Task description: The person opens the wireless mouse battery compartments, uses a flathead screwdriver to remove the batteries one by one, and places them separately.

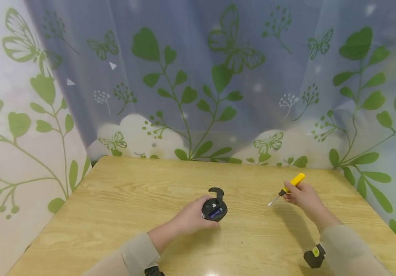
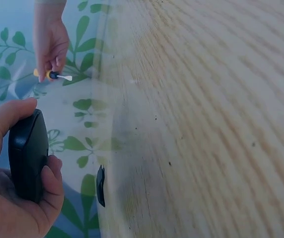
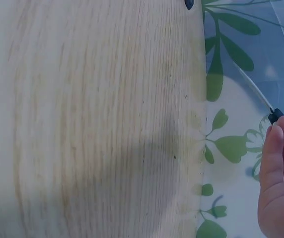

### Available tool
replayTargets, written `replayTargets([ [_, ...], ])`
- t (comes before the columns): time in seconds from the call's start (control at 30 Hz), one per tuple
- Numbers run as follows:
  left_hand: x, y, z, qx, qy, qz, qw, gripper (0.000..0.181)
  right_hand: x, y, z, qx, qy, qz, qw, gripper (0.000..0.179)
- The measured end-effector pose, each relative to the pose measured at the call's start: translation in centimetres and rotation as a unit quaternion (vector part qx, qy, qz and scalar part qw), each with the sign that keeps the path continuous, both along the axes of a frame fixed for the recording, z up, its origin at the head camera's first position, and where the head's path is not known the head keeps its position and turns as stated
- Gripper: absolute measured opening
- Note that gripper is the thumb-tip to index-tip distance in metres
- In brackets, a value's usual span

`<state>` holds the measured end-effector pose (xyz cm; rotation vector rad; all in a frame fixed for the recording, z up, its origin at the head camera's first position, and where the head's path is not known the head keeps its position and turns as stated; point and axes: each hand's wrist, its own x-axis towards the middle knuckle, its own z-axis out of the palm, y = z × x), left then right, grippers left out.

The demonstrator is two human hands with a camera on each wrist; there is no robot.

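Observation:
In the head view my left hand (image 1: 192,217) grips a rounded black device (image 1: 208,205) with its thumb and fingers at the sides. Its upper face shows an open compartment with a blue cell (image 1: 214,214) inside. Seen from the left wrist, the device's smooth black side (image 2: 27,153) sits between thumb and fingers. Just beyond it, a curved black piece (image 1: 217,191) lies on the table. Off to the right, my right hand (image 1: 305,197) holds a screwdriver (image 1: 296,179) by its yellow handle, the metal shaft (image 3: 253,88) pointing down and left, away from the device.
The light wooden table (image 1: 132,188) stretches under both hands to a curtain (image 1: 191,76) printed with leaves and butterflies at the back. Dark wrist gear (image 1: 314,257) hangs under the right sleeve, and more (image 1: 152,270) shows by the left sleeve.

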<state>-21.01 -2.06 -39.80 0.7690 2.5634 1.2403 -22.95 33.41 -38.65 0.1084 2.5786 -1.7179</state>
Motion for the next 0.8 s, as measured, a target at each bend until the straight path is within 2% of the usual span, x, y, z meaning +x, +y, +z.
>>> replayTargets([
  [0.17,0.0,0.4,-0.2,-0.026,0.01,-0.006,0.9996,0.075,0.5,-0.4,0.2,-0.015,-0.003,-0.003,0.9999,0.06],
  [0.5,-0.4,0.7,0.3,-0.059,0.032,-0.023,0.9975,0.074,0.9,-1.7,1.3,-0.013,0.011,-0.001,0.9999,0.057],
  [0.8,-0.4,0.0,0.2,-0.052,0.027,-0.02,0.9981,0.072,1.2,-2.6,1.2,-0.028,0.023,-0.018,0.9992,0.055],
])
